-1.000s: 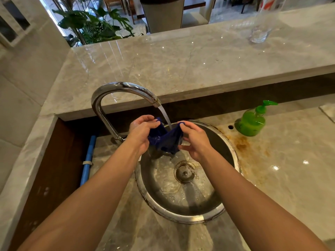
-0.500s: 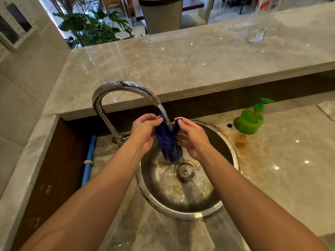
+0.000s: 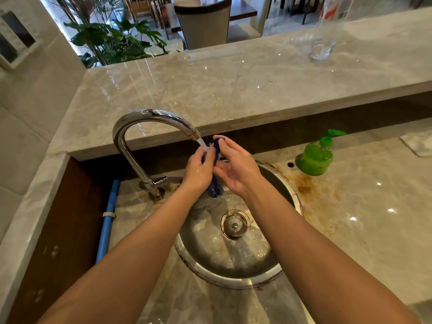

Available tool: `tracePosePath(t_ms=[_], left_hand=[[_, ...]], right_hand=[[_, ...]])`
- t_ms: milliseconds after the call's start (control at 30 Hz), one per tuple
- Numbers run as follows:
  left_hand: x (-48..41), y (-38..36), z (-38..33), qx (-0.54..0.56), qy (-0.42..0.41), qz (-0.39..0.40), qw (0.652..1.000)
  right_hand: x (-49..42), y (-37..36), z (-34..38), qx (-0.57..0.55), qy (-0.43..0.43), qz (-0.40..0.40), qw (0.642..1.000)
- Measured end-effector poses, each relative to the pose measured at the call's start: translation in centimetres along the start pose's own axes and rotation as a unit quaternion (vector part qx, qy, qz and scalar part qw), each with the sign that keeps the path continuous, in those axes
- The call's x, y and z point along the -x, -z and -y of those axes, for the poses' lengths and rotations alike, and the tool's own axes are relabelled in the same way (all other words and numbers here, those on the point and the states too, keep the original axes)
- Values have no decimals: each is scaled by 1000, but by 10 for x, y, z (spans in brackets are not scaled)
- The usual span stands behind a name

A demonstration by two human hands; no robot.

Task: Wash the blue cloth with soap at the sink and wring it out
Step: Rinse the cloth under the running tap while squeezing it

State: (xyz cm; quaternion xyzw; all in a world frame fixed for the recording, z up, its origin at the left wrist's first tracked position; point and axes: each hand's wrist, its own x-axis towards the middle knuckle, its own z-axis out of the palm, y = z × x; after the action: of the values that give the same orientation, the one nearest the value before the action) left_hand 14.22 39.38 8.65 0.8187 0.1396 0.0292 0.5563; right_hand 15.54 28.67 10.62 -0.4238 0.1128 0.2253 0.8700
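Observation:
The blue cloth [image 3: 215,188] hangs bunched into a narrow strip between my two hands, just under the running stream from the chrome tap [image 3: 149,118]. My left hand [image 3: 198,171] grips the cloth from the left. My right hand [image 3: 236,169] pinches its top end with thumb and fingers, palm turned toward the cloth. Both hands are above the back rim of the round steel sink [image 3: 210,270]. A green soap pump bottle [image 3: 315,155] stands on the counter to the right of the sink. Most of the cloth is hidden between the hands.
A raised marble ledge [image 3: 233,90] runs behind the tap, with a clear glass [image 3: 322,47] on it at the right. The sink drain [image 3: 234,222] sits below the hands. A blue pipe [image 3: 107,220] runs down the left. A white cloth [image 3: 418,143] lies at the far right.
The hands have come closer together and risen toward the spout. The cloth, spread between them a second ago, is now squeezed into a narrow hanging strip.

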Motion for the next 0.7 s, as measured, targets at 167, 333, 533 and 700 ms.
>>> tracePosePath(t_ms=[167,333,533,700], left_hand=[[-10,-1,-12,268,143,-99,947],[-23,6,-9,466,263,-72,842],[-27,-3,-11,509,298,-63,805],[-27,-7,-11,444,278,-96,846]], right_hand=[[-13,23,4,134,9,-74,988],[-15,58,-27,236,-140,-172,946],[-23,53,-47,-74,-188,-74,976],[-34,23,-28,-76,-137,-43,987]])
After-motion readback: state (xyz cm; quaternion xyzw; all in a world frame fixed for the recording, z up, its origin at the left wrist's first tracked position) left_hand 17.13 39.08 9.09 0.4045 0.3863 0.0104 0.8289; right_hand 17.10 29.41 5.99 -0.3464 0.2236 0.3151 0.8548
